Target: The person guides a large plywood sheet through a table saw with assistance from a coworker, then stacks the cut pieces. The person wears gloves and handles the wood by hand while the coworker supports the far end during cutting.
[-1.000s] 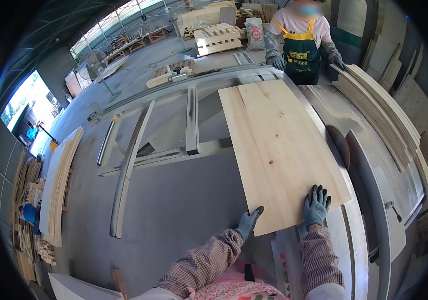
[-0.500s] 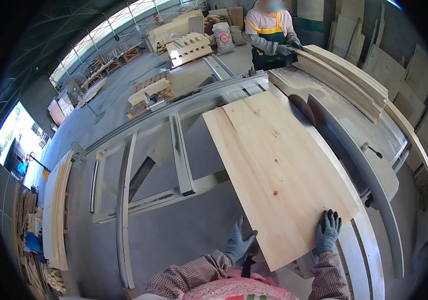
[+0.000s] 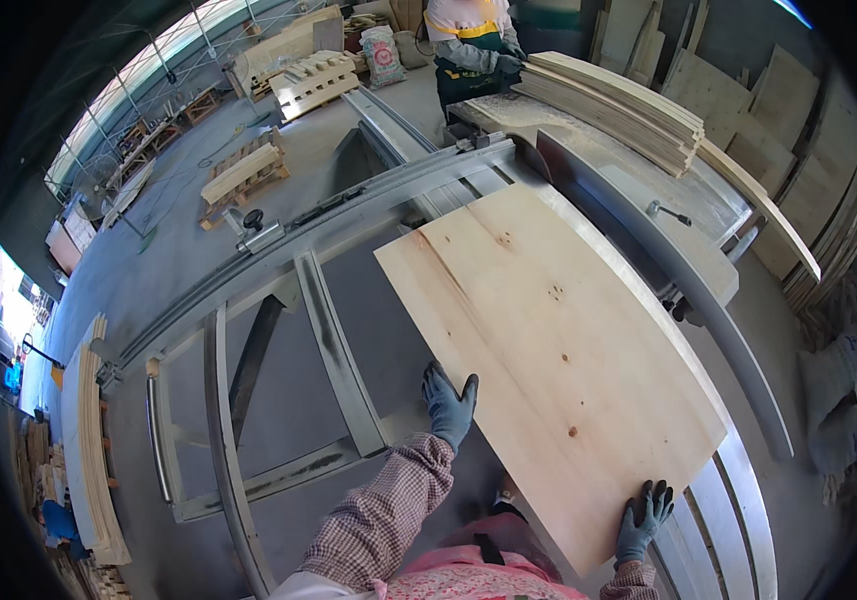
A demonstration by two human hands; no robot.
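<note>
A large rectangular wooden board [image 3: 548, 360] with a few dark knots lies flat on the sliding table [image 3: 713, 530] of a panel saw. Both my hands wear grey-blue gloves with dark fingertips. My left hand [image 3: 450, 408] is at the board's left edge, fingers apart, the thumb close against the edge. Spread over the near right corner of the board is my right hand [image 3: 642, 522], its fingers extended. Beyond the board's far right corner, part of the dark round saw blade [image 3: 530, 158] shows beside the long metal fence [image 3: 663, 270].
A metal outrigger frame [image 3: 338, 350] with crossbars extends to the left. Across the saw, a co-worker [image 3: 468, 55] in a dark apron handles a stack of long boards [image 3: 613, 105]. Pallets with wood [image 3: 243, 175] stand on the floor. More boards [image 3: 93, 440] are stacked at far left.
My left hand has moved forward along the board's left edge. My right hand stays on the near right corner. The whole view has shifted, so the surroundings sit further left.
</note>
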